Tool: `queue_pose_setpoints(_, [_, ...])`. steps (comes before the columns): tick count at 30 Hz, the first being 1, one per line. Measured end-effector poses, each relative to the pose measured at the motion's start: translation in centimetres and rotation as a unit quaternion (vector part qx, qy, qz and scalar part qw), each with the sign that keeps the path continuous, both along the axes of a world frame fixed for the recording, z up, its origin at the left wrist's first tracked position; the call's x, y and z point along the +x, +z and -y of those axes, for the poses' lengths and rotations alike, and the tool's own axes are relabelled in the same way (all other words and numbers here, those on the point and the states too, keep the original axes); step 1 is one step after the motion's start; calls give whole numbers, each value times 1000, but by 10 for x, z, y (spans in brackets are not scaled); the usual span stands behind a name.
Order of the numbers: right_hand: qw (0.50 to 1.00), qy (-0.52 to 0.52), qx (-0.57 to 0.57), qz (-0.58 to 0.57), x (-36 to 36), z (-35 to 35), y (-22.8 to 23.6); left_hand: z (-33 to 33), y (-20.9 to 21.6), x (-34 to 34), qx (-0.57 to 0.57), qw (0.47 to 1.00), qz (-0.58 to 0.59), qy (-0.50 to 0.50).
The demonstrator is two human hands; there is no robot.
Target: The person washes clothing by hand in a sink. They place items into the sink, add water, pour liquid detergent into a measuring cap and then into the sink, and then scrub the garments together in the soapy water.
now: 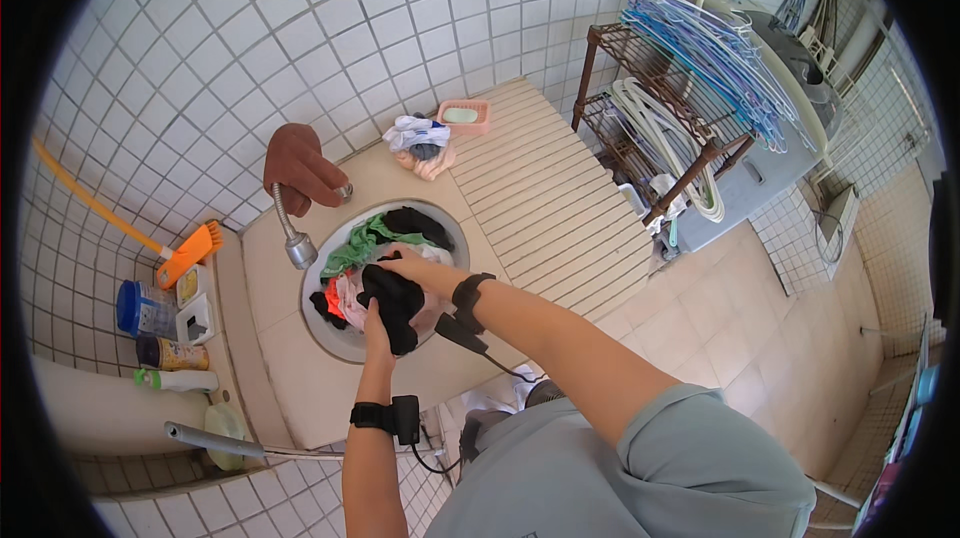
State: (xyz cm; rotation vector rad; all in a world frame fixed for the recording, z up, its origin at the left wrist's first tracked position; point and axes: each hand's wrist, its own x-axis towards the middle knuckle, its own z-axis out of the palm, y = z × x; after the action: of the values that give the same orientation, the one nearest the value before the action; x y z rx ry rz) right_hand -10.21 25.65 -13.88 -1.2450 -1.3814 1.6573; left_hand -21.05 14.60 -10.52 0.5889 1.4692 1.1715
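Over the round sink I hold a bunched black garment between both hands. My left hand grips its near left side, with the thumb pointing up along the cloth. My right hand is closed on its upper right part, and some fingers are hidden by the fabric. Beneath it in the sink lie a green garment, a dark garment, an orange-red piece and pale pink cloth. Both wrists wear black straps with small boxes and cables.
A faucet wrapped in brown cloth has its flexible nozzle over the sink's left rim. Behind stand a cloth pile and a pink soap dish. A ribbed washboard slab lies right; a hanger rack stands beyond.
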Motion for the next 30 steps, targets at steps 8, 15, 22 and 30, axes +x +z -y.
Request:
queue_pose_setpoints(8, [966, -21, -238, -102, 78, 79, 104, -3, 9, 26, 139, 964, -224, -18])
queue_pose_setpoints(15, [966, -132, -112, -193, 157, 62, 108, 1, 42, 132, 231, 902, -306, -199])
queue_pose_setpoints(22, [970, -151, 185, 46, 247, 50, 102, 19, 56, 157, 211, 860, -309, -347])
queue_pose_setpoints(30, [844, -26, 264, 466, 284, 42, 34, 40, 0, 72, 105, 909, -238, -327])
